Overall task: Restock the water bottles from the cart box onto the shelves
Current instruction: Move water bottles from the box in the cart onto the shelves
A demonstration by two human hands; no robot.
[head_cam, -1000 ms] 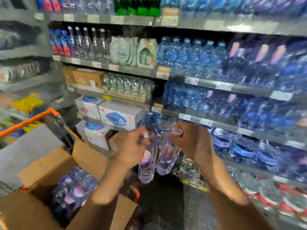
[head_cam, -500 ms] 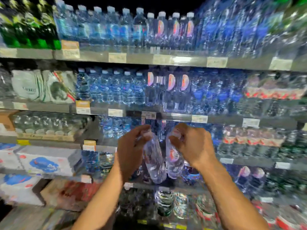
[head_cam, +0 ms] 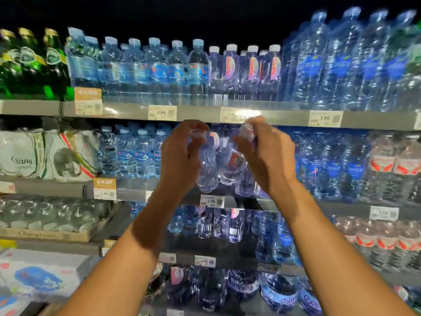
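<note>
Left hand [head_cam: 180,153] and right hand [head_cam: 266,153] each pinch one clear water bottle by the cap end: the left bottle [head_cam: 206,169] and right bottle [head_cam: 232,165] hang tilted, bodies touching, before the second shelf [head_cam: 341,207]. Risks, as judged: a neck-only grip may let a swinging bottle slip, or knock standing stock. The upper shelf edge [head_cam: 284,116] lies just above the knuckles; open room is the narrow gap behind the bottles.
</note>
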